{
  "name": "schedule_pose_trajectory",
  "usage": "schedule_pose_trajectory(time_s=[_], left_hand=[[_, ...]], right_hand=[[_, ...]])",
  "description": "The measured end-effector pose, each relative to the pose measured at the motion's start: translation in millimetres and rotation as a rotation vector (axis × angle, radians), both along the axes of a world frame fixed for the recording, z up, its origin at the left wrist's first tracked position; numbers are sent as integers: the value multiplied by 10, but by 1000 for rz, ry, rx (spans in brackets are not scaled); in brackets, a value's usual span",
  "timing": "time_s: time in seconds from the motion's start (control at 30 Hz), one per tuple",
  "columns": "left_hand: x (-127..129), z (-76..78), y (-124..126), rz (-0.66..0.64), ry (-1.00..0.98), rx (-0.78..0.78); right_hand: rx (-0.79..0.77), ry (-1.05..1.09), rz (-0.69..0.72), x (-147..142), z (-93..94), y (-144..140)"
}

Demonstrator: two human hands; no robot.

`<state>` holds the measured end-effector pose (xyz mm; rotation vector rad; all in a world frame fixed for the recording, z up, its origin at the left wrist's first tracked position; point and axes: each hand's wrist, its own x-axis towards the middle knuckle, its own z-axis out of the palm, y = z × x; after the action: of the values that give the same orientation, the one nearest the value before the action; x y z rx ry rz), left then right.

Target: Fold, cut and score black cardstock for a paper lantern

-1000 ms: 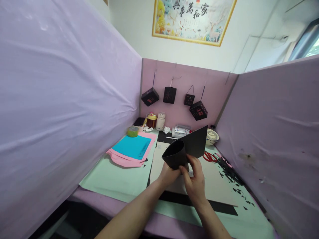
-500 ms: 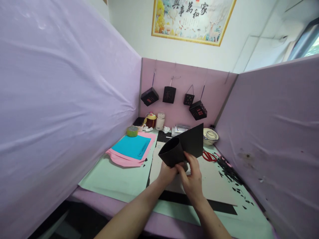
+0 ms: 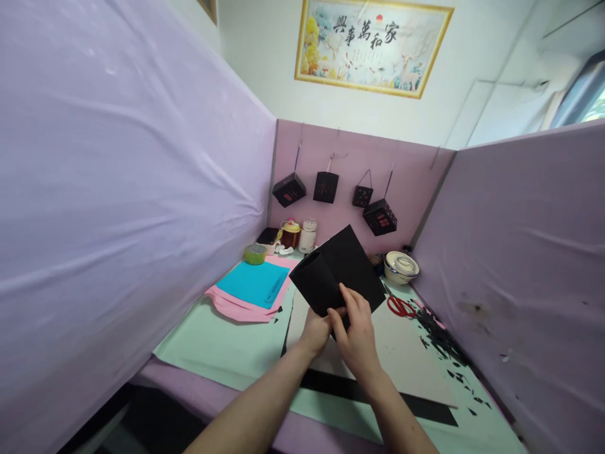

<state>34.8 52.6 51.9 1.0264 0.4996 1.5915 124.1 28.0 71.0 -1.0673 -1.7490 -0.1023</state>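
Fingers (image 3: 344, 301) of the right hand (image 3: 357, 334) are pinching the near edge of a black sheet of paper, folded over into a loose roll (image 3: 333, 274), thumb on the side facing the camera and the other fingertips behind it. Beside it, the left hand (image 3: 316, 331) is gripping the same sheet from below, its fingers curling under the rolled part so that their spread cannot be told. Both hands are holding the black sheet up in the air above a pale beige card mat (image 3: 401, 353). Its rolled fold is running as its long axis from the hands up and away to the left, and the flat flap is pointing a corner up toward the back wall. Red-handled scissors (image 3: 401, 306) are lying on the far right part of the mat, just right of the sheet. Left of the mat, a turquoise paper sheet (image 3: 253, 282) is resting on pink sheets (image 3: 236, 306).
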Motion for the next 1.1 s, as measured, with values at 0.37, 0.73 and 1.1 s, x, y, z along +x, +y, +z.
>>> schedule_pose_trajectory(time_s=[0.37, 0.73, 1.1], left_hand=[[-65, 90, -3, 76, 306, -31], [-192, 41, 274, -166, 614, 98], [-210, 93, 282, -140, 661, 145]], right_hand=[[-22, 195, 56, 70, -36, -98], [-221, 352, 61, 212, -230, -35], [-195, 442, 84, 218, -186, -17]])
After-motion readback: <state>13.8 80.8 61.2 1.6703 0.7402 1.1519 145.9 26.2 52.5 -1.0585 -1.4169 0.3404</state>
